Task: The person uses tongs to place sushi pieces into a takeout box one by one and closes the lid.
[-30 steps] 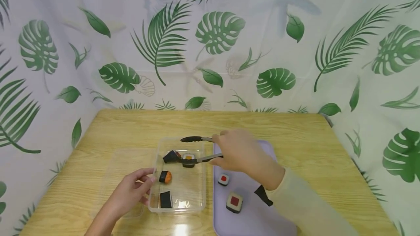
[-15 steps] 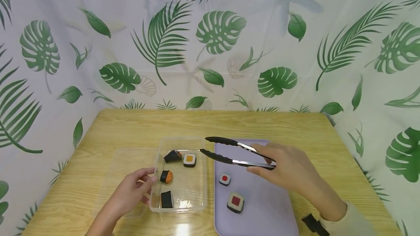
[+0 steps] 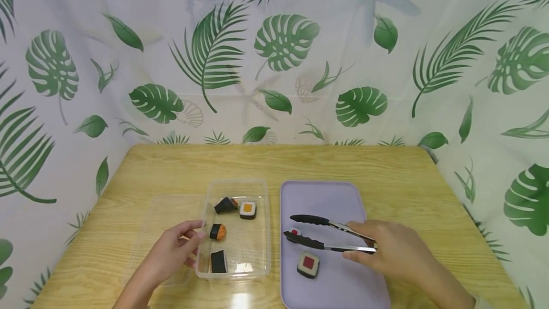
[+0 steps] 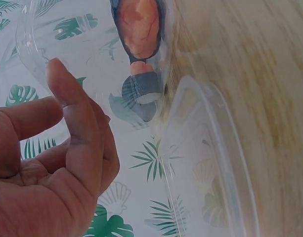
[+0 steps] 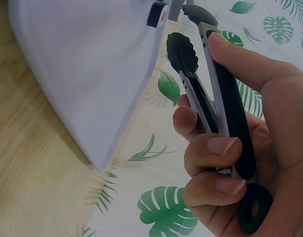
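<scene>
Six sushi pieces (image 3: 218, 231): four in a clear container (image 3: 233, 276), two on a lilac tray (image 3: 321, 194), plus one pair of tongs (image 3: 306, 242) freshly brought across.
Head view: left hand (image 3: 167, 252) loosely bent at the container's left wall, firm hold or mere contact impossible to tell; right hand (image 3: 394, 249) clamped on the tongs, tips apart, lower tip overlapping the small red-centred roll (image 3: 294, 230), contact unclear; larger red-centred roll (image 3: 308, 264) near it. Changed: tongs shifted from container to tray, orange-centred roll (image 3: 248, 209) left inside beside a dark cone (image 3: 224, 205); seemingly, handling of that roll finished, work turned to the tray. Left wrist view: thumb and index finger close together, dark-wrapped pieces (image 4: 144, 86) beyond. Right wrist view: fingers curled round the tongs, gripping ends parted.
</scene>
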`<action>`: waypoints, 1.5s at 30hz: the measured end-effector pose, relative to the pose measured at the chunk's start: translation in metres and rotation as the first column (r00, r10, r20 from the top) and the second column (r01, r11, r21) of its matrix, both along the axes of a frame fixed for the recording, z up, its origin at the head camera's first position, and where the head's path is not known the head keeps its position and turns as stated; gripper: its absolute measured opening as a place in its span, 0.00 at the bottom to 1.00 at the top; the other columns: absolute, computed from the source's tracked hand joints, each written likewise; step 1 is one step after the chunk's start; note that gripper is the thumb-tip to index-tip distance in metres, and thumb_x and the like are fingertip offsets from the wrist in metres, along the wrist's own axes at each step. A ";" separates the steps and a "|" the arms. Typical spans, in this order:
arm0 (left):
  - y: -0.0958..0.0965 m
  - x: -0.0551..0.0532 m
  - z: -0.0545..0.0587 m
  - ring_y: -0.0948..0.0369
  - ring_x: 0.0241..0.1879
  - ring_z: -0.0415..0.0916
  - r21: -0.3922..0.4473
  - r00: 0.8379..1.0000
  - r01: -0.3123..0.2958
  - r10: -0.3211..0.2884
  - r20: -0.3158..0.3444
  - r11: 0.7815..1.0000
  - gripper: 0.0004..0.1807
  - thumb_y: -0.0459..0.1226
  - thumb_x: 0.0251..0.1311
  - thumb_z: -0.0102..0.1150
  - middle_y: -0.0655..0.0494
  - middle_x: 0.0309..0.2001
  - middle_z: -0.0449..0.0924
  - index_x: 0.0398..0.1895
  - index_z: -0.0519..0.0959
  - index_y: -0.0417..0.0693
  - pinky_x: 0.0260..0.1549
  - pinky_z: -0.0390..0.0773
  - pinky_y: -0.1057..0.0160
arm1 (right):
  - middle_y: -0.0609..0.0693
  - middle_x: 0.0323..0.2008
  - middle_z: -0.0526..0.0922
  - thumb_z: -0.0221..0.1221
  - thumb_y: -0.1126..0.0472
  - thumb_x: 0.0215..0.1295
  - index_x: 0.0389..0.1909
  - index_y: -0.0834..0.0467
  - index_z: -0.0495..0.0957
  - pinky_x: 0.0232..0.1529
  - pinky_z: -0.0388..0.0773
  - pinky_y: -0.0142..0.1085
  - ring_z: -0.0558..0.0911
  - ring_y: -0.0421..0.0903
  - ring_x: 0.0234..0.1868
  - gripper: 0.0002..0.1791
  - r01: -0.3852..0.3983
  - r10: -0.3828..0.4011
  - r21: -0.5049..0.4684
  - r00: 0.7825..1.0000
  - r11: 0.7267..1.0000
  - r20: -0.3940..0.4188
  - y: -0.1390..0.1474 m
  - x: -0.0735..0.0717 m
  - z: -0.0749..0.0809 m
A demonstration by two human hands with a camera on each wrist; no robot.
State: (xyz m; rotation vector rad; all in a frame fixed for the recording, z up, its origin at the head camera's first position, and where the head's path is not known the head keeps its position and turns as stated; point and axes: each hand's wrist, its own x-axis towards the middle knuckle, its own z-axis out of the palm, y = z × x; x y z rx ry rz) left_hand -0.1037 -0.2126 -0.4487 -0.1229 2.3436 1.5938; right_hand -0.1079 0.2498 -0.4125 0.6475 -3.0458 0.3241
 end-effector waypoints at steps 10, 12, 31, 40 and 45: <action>0.000 0.001 -0.002 0.58 0.33 0.78 -0.002 1.000 0.004 -0.004 0.000 1.000 0.28 0.38 0.79 0.56 0.44 0.46 0.75 0.76 0.68 0.35 0.28 0.89 0.61 | 0.32 0.21 0.65 0.73 0.30 0.54 0.57 0.43 0.87 0.23 0.61 0.29 0.64 0.32 0.23 0.33 0.009 -0.008 0.062 1.000 0.998 -0.012 -0.001 0.000 -0.011; 0.000 0.000 -0.001 0.58 0.33 0.78 -0.001 1.000 0.006 -0.006 0.000 1.000 0.28 0.38 0.79 0.56 0.44 0.46 0.75 0.76 0.68 0.35 0.28 0.89 0.61 | 0.32 0.21 0.66 0.73 0.31 0.55 0.57 0.42 0.87 0.23 0.62 0.30 0.64 0.32 0.23 0.32 0.011 -0.010 0.065 1.000 0.998 -0.018 -0.001 0.000 -0.012; 0.000 -0.003 0.000 0.59 0.32 0.78 -0.010 1.000 0.010 -0.010 -0.014 1.000 0.27 0.37 0.79 0.56 0.45 0.45 0.74 0.75 0.69 0.34 0.27 0.89 0.61 | 0.34 0.26 0.77 0.73 0.35 0.58 0.56 0.44 0.88 0.22 0.65 0.28 0.71 0.33 0.25 0.28 -0.051 0.045 -0.035 0.985 0.998 -0.167 -0.017 -0.016 0.027; 0.000 -0.001 -0.001 0.59 0.32 0.78 -0.004 1.000 0.001 -0.001 -0.002 1.000 0.27 0.38 0.79 0.56 0.45 0.45 0.75 0.75 0.69 0.35 0.27 0.88 0.61 | 0.36 0.28 0.79 0.70 0.33 0.61 0.61 0.42 0.85 0.19 0.61 0.28 0.67 0.32 0.22 0.30 -0.163 0.165 0.029 0.978 0.986 -0.131 -0.061 -0.037 0.051; 0.000 0.000 -0.002 0.58 0.32 0.78 -0.008 1.000 -0.002 0.002 -0.001 1.000 0.27 0.37 0.79 0.56 0.44 0.46 0.76 0.75 0.69 0.35 0.27 0.89 0.61 | 0.39 0.36 0.87 0.70 0.32 0.60 0.59 0.42 0.86 0.19 0.68 0.29 0.78 0.34 0.26 0.29 -0.248 0.267 0.128 0.949 0.960 -0.165 -0.085 -0.047 0.052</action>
